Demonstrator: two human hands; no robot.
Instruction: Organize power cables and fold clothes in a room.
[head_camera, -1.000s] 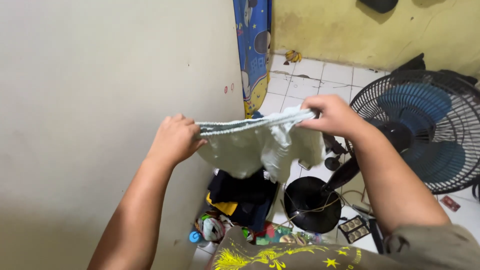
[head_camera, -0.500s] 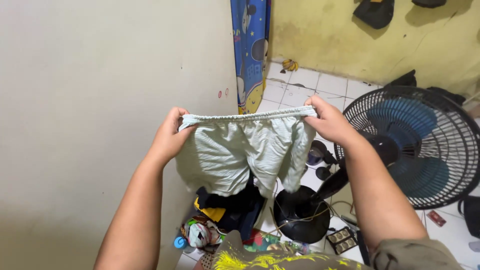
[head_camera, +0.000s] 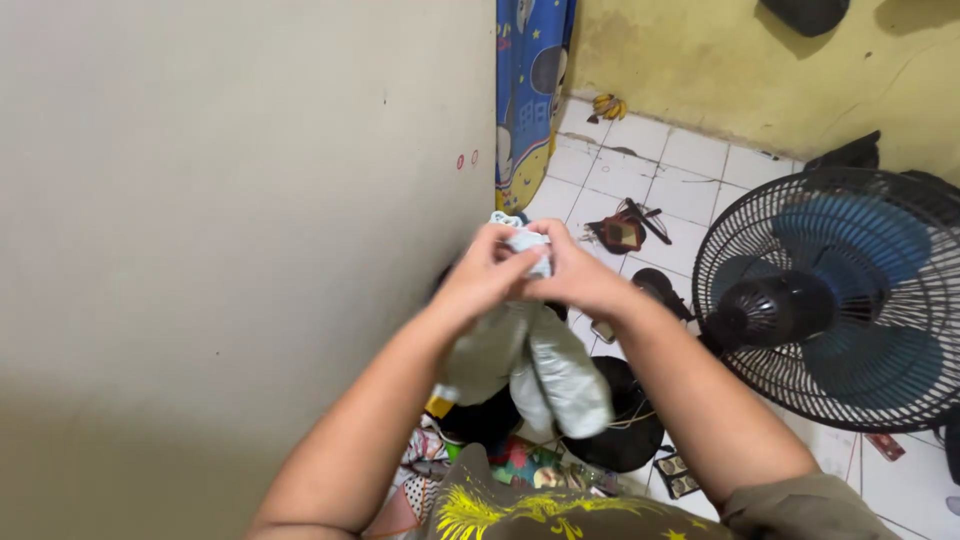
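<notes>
shorts (head_camera: 545, 365) | long axis vertical, legs down | both hands pinch waistband

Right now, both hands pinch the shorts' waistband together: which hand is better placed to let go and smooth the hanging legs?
Probably left. The right hand wraps over the bunched waistband of the shorts; the left hand sits beside it.

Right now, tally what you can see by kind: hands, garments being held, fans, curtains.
Hands: 2, the left hand and the right hand, pressed together.
Garments held: 1, the pale green shorts, bunched and hanging from both hands.
Fans: 1, a black and blue standing fan on the white tiled floor.
Curtains: 1, a blue printed curtain.
Total: 5.
</notes>
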